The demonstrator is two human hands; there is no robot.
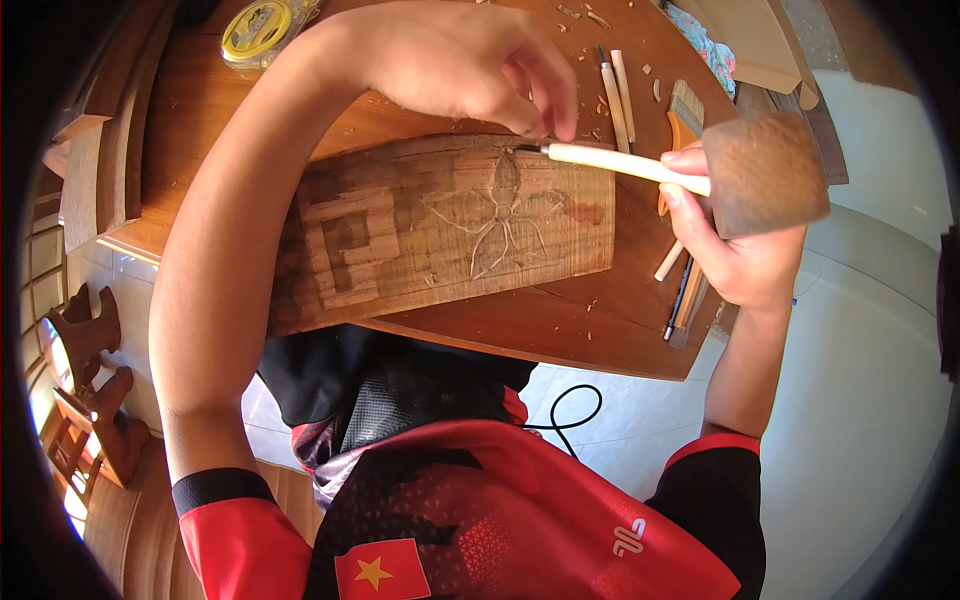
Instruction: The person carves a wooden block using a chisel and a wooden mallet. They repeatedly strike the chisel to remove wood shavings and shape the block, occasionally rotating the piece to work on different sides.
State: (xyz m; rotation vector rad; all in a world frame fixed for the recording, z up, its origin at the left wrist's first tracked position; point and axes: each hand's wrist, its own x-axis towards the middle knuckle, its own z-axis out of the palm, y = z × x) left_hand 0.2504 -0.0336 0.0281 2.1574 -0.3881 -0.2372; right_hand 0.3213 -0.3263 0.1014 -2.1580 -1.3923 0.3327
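A carved wooden board (340, 290) lies at a slant on the table, showing a flower outline (503, 212) and raised blocky shapes. My right hand (745, 255) grips the pale handle of a carving chisel (620, 167), whose dark tip points left over the board's far edge. A wooden mallet head (768, 175) covers part of that hand, at the butt of the handle; how the mallet is held is hidden. My left hand (480, 75) reaches across the board's far side. Its fingers are bent together just above the chisel's tip, and anything between them is too small to make out.
On the brown table (560, 325), several pale-handled chisels (622, 95), a brush (687, 105) and a pencil (680, 298) lie right of the board. A yellow tape measure (258, 32) sits far left, a patterned cloth (705, 48) far right. Wood chips are scattered about. A black cable (577, 392) loops below.
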